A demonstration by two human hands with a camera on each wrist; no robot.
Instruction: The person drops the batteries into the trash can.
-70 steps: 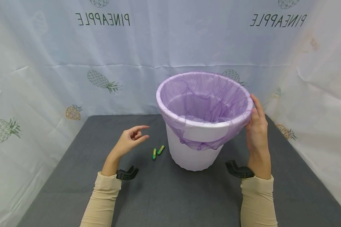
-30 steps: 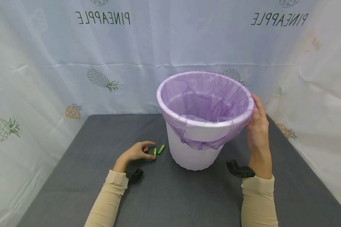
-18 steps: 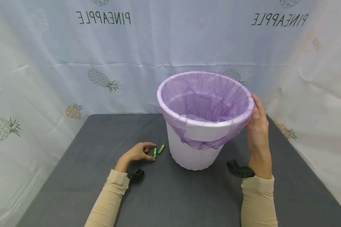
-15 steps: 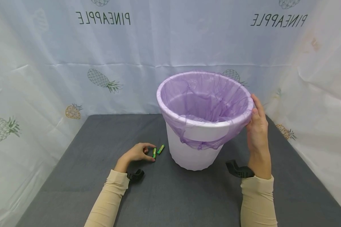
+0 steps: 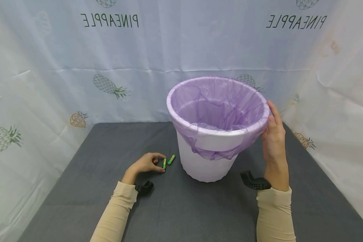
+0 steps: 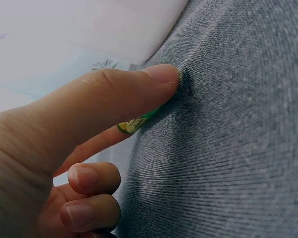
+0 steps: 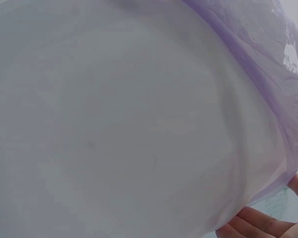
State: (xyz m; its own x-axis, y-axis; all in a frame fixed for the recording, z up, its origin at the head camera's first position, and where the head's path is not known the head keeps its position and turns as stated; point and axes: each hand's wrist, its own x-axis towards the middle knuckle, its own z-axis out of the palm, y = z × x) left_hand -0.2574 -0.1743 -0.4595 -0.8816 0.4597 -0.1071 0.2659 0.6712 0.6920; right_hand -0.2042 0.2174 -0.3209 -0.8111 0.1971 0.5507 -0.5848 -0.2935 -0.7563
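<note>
A small green and yellow battery [image 5: 164, 163] lies upright in the head view between the thumb and index finger of my left hand [image 5: 143, 163], which pinches it at its two ends. In the left wrist view the thumb hides most of that battery [image 6: 135, 124]. A second battery [image 5: 171, 159] rests just to its right on the dark cloth. The white trash can [image 5: 207, 169], lined with a purple bag [image 5: 214, 155], stands tilted toward me at centre right. My right hand [image 5: 273, 143] holds its right rim, and some fingers are hidden behind it.
A dark grey cloth [image 5: 193, 215] covers the table. White curtains [image 5: 157, 43] with pineapple prints surround its back and sides. Each wrist wears a black camera mount [image 5: 144, 187].
My left hand has come down and right from above the table to the nearer battery, and its thumb and index finger have closed on its ends. My right hand stays at the rim.
</note>
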